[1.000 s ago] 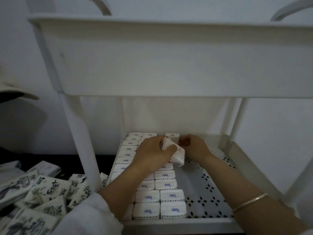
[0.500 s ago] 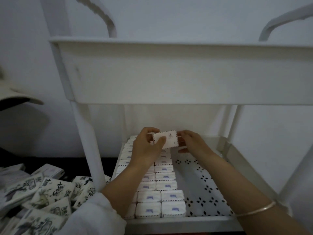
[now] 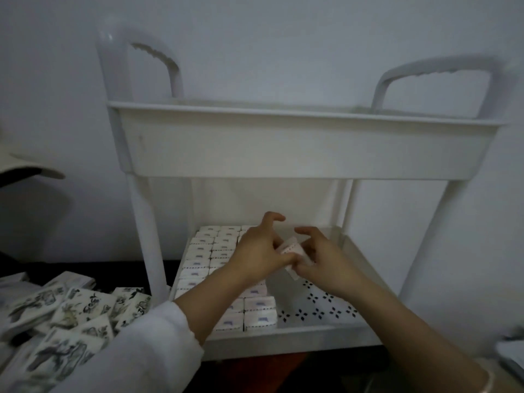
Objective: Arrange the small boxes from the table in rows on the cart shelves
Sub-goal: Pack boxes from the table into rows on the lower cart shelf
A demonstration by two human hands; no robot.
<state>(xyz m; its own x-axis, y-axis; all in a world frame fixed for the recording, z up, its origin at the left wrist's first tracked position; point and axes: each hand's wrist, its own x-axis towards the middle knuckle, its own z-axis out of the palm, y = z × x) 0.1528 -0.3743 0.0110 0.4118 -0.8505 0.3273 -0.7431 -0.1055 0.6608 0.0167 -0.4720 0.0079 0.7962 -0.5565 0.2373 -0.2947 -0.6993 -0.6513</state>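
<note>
A small white box (image 3: 292, 249) with a dotted edge is held between both hands above the lower shelf (image 3: 286, 336) of the white cart. My left hand (image 3: 259, 251) grips its left side with the index finger raised. My right hand (image 3: 320, 255) pinches its right side. Several small white boxes (image 3: 259, 314) lie in rows on the left part of that shelf. Part of the held box is hidden by my fingers.
The cart's upper tray (image 3: 297, 148) juts out above the hands, with two handles (image 3: 431, 80) on top. A heap of black-and-white patterned packs (image 3: 73, 316) lies on the dark table at the left. The shelf's right part shows a diamond-pattern floor (image 3: 323, 307).
The view has tilted up and pulled back, showing the cart handles. The box has tipped from facing me to edge-on, and both hands have drawn slightly nearer and lower over the shelf.
</note>
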